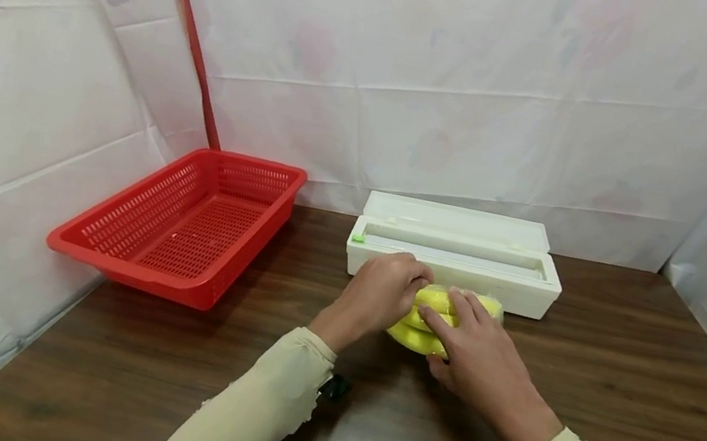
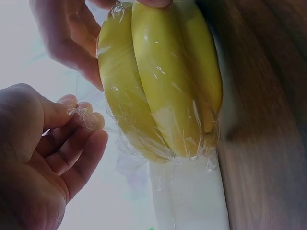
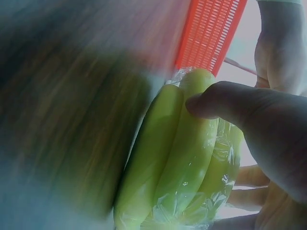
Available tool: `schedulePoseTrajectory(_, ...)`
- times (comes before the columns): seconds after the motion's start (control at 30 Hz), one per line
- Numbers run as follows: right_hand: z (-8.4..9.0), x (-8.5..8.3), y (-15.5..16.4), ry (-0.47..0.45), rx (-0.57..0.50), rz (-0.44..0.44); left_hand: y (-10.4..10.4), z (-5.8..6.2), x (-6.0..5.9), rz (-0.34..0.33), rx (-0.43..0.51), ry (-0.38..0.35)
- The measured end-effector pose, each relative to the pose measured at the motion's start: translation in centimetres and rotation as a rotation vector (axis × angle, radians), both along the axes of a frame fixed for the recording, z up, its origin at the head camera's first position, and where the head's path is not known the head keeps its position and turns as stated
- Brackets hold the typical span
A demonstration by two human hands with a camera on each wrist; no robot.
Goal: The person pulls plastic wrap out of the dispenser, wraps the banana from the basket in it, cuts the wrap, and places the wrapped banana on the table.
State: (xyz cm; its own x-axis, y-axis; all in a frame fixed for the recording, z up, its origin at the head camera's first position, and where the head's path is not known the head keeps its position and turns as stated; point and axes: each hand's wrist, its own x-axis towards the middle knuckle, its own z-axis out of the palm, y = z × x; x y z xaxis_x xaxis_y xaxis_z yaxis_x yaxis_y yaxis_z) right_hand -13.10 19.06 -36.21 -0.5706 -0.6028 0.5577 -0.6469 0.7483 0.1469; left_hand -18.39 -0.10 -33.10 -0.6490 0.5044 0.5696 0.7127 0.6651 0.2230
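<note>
Both hands on a bunch of yellow plastic-looking bananas wrapped in clear cling film (image 1: 431,321), lying on the dark wood-grain table (image 1: 614,393) just in front of the long white cling-film dispenser box (image 1: 460,259), lid open. Left hand (image 1: 379,292): fingers curled, thumb + fingertips (image 2: 79,112) pinching a scrunched bit of the film right next to the bananas. Right hand (image 1: 479,353): thumb pressed on top of the bunch, other fingers wrapped round the far side, so it's got a grip. Red perforated plastic basket (image 1: 183,222) sits well to the left, by the white sheet wall.
</note>
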Motion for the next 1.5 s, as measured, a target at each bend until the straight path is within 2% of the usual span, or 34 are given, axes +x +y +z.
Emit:
schedulePoseTrajectory(0.37, 0.0, 0.4, -0.3, -0.064, -0.030, -0.051, -0.1, -0.8, 0.9, -0.060, 0.017, 0.077)
schedulePoseTrajectory(0.53, 0.0, 0.4, -0.3, -0.053, -0.047, -0.053, -0.2, -1.0, 1.1, -0.096, 0.033, 0.110)
schedulePoseTrajectory(0.7, -0.2, 0.5, -0.3, -0.060, -0.045, -0.069, -0.3, -1.1, 1.3, -0.131, -0.013, 0.126)
schedulePoseTrajectory(1.0, -0.3, 0.7, -0.1, -0.098, -0.030, -0.104, -0.6, -1.5, 1.9, -0.144, -0.061, 0.156)
schedulePoseTrajectory(1.13, -0.1, 0.6, 0.1, -0.084, -0.016, -0.110, -0.5, -1.6, 1.9, -0.142, -0.051, 0.151)
schedulePoseTrajectory(1.37, 0.0, 0.6, 0.0, -0.080, 0.013, -0.113, -0.4, -1.5, 1.8, -0.095, -0.034, 0.073)
schedulePoseTrajectory(1.5, 0.1, 0.4, 0.0, -0.070, 0.025, -0.114, -0.4, -1.4, 1.8, -0.082, -0.010, 0.059)
